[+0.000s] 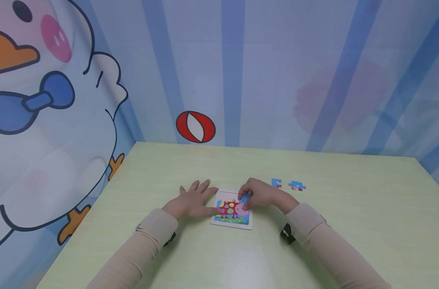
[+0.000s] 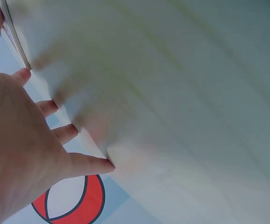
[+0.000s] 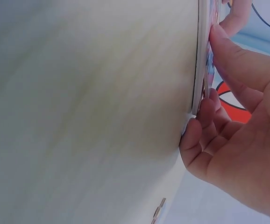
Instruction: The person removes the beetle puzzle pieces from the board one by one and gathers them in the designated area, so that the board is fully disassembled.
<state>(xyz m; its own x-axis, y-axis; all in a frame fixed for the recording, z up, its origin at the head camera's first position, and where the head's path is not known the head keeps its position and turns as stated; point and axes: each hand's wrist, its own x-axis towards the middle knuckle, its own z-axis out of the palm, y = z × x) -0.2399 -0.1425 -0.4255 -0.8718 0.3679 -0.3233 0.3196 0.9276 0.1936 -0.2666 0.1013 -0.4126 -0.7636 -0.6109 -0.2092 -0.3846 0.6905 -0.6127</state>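
Sleeves nearest. With left hand (grip released), touching puzzle left edge; with right hand, pinching blue piece near far right corner. Loose pieces toward far table edge.

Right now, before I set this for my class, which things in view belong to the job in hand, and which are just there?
Part of the job:
- puzzle tray, left fingers at its edge
- blue piece, pinched by the right fingers
- two loose pieces on the table

Just there:
- striped backdrop
- printed bird
- printed ball
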